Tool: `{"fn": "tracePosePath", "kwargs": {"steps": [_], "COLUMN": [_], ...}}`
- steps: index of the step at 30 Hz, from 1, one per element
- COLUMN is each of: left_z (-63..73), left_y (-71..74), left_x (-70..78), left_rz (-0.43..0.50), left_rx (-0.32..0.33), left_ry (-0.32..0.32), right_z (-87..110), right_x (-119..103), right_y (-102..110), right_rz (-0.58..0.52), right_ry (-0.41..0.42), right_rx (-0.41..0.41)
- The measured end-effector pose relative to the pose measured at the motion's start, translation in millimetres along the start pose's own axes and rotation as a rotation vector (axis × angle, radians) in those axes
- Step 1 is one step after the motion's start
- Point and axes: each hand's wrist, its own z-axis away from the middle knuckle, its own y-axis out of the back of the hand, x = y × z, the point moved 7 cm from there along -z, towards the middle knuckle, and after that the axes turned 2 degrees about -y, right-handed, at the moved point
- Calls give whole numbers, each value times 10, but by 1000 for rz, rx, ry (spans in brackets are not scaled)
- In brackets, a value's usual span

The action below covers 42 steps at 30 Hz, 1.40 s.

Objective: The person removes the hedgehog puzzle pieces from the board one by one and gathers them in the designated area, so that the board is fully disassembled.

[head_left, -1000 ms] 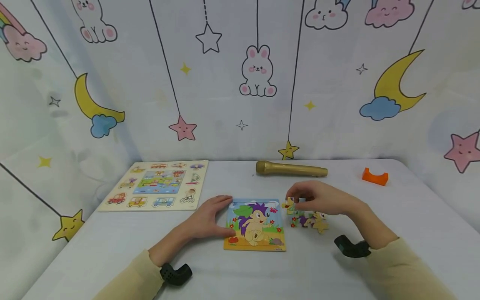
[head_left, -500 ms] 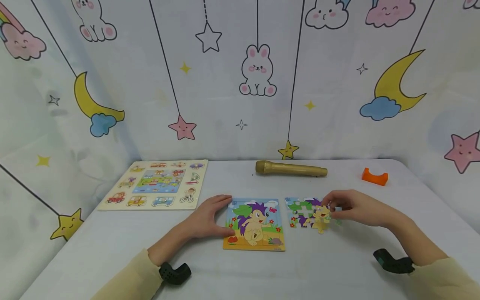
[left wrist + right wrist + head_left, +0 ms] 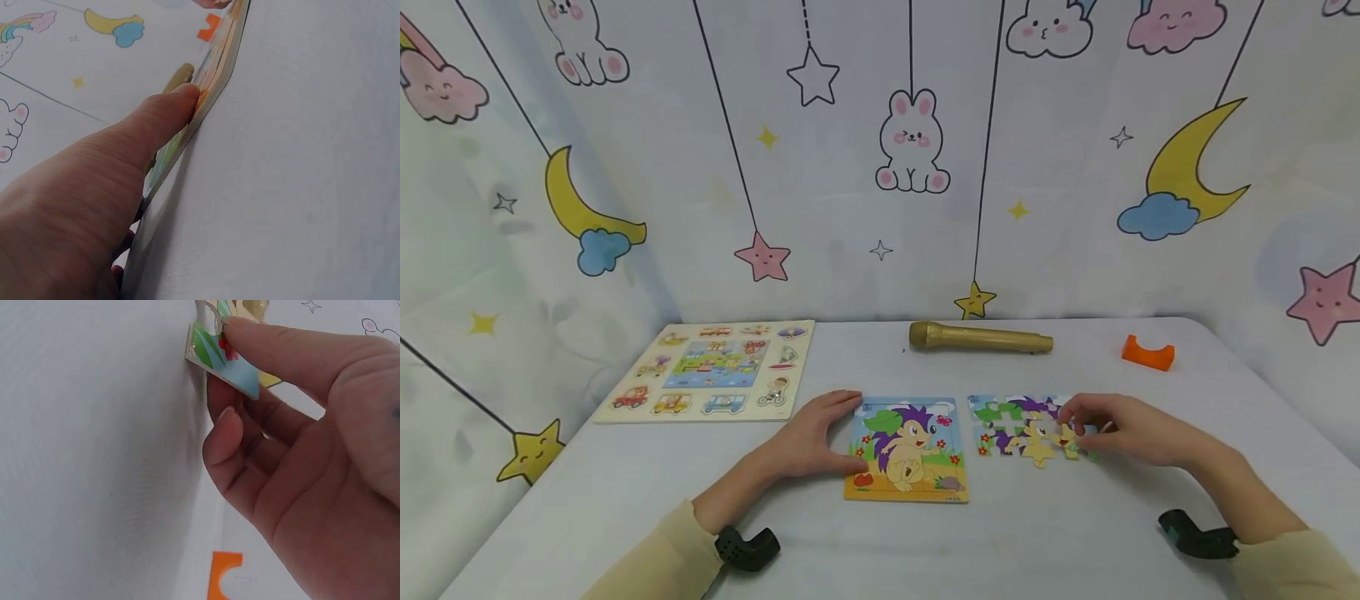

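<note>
"How is the left hand (image 3: 805, 433) placed?"

"Spread loosely along the near-side edge of a thin, square hedgehog puzzle board (image 3: 912, 454), its thumb resting on the printed face."

"And the right hand (image 3: 1142, 429)?"

"Pinching a jigsaw piece (image 3: 212, 353) between thumb and finger: flat, slightly shiny, straight-sided with a rounded cutout, printed with green blades and red petals."

"What lies between the hands, besides the board?"

"Loose jigsaw pieces (image 3: 1011, 429), knobbed and notched, grouped just beside the right fingertips, with gaps among them."

"And beyond the hands?"

"Past the left, a flat, cream-bordered vehicle puzzle board (image 3: 715, 364). Ahead, between both, a smooth, tapering golden microphone (image 3: 981, 337). Past the right, an orange block (image 3: 1147, 354) with a curved notch. All on a white counter (image 3: 925, 554)."
</note>
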Motion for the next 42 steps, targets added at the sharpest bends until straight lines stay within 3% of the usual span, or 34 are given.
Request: {"fn": "tracePosePath", "kwargs": {"steps": [8, 17, 42], "left_z": [6, 3, 6], "left_y": [2, 0, 8], "left_x": [10, 6, 23], "left_rz": [-2, -4, 5], "left_rx": [4, 11, 15], "left_ry": [-7, -16, -24], "right_z": [64, 121, 91], "right_x": [11, 129, -11], "right_y": [104, 63, 43], "right_rz": [80, 79, 111], "right_ry": [-31, -167, -75], "right_rx": [83, 9, 8]}}
